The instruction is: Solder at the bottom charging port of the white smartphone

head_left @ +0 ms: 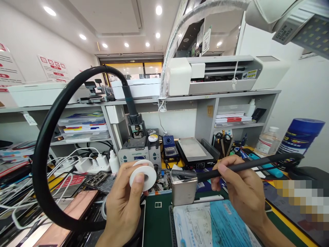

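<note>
My left hand (123, 202) is closed around a small white spool (146, 176), its thumb pressed near the spool's hub. On the right, my right hand (241, 185) grips a dark pen-like tool (231, 169) with a black cable trailing off to the right. The tool's front end lies over the top of a small metallic box (183, 192); whether it touches the box cannot be made out. Below the box is a blue and white packet (208, 223). A green mat (156, 223) shows between my hands.
A thick black hose (41, 137) arches at the left from a grey station (136, 154). Phones and white cables crowd the left side. Behind my hands stand a small blue station (169, 151) and a flat heating plate (194, 150). A blue can (300, 137) stands at the right.
</note>
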Action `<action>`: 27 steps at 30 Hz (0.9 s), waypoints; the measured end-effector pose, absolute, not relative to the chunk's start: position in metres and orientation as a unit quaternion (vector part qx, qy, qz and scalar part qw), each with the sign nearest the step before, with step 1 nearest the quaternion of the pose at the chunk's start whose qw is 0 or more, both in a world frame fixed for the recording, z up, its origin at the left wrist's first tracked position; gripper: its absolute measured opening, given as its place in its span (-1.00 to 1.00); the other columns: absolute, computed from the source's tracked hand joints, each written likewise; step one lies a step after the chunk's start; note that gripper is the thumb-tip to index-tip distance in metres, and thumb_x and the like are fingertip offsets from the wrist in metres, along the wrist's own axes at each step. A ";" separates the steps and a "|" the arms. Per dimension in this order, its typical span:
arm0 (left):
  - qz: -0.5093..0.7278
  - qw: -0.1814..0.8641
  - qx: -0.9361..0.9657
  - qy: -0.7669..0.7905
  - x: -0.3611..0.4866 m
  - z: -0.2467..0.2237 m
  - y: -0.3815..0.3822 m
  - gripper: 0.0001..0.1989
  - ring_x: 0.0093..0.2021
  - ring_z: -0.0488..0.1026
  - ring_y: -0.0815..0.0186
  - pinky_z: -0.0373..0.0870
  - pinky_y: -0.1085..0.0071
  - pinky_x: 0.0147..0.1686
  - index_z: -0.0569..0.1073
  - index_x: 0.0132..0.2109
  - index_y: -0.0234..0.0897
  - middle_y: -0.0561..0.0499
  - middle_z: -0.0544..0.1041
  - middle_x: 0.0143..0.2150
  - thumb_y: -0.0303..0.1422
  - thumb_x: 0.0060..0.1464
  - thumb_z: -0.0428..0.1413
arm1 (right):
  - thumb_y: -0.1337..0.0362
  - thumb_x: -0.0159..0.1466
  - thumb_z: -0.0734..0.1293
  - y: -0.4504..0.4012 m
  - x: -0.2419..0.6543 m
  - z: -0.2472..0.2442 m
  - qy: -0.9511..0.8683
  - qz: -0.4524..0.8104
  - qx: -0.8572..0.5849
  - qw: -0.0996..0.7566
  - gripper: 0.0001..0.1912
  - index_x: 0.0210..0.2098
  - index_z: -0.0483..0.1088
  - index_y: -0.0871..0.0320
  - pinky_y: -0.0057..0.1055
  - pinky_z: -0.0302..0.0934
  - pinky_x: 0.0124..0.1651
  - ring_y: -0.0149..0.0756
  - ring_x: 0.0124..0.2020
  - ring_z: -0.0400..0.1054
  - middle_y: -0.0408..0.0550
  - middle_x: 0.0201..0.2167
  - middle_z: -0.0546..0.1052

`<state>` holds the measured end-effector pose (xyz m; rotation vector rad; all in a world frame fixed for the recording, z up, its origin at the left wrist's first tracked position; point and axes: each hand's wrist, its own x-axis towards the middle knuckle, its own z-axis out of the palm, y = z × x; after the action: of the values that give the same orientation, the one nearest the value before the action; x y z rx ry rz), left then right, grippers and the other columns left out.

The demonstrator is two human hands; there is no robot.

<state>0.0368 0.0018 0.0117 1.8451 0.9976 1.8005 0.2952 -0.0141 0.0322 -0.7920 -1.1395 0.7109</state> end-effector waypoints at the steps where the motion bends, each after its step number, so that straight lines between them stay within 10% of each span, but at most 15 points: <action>1: 0.640 0.187 0.656 0.354 0.037 0.012 0.002 -0.78 -0.10 0.51 0.20 0.50 0.46 -0.43 0.56 0.02 -0.13 -0.09 0.48 0.05 -0.27 0.37 0.05 | 0.10 0.30 0.45 -0.015 0.295 0.032 -0.515 0.320 -0.357 0.711 -0.75 -0.39 0.45 0.11 -0.44 0.30 -0.56 -0.31 -0.62 0.40 -0.15 -0.62 0.49; 27: 0.635 0.193 0.657 0.357 0.037 0.011 0.002 -0.78 -0.15 0.46 0.23 0.52 0.46 -0.46 0.56 0.02 -0.10 -0.07 0.48 0.07 -0.26 0.37 0.04 | 0.13 0.38 0.39 -0.017 0.297 0.026 -0.545 0.291 -0.366 0.696 -0.79 -0.33 0.40 0.07 -0.45 0.32 -0.53 -0.33 -0.60 0.42 -0.19 -0.60 0.50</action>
<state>0.0366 0.0023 0.0111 1.8436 1.0020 1.7832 0.2970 -0.0166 0.0265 -0.8158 -1.2165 0.6496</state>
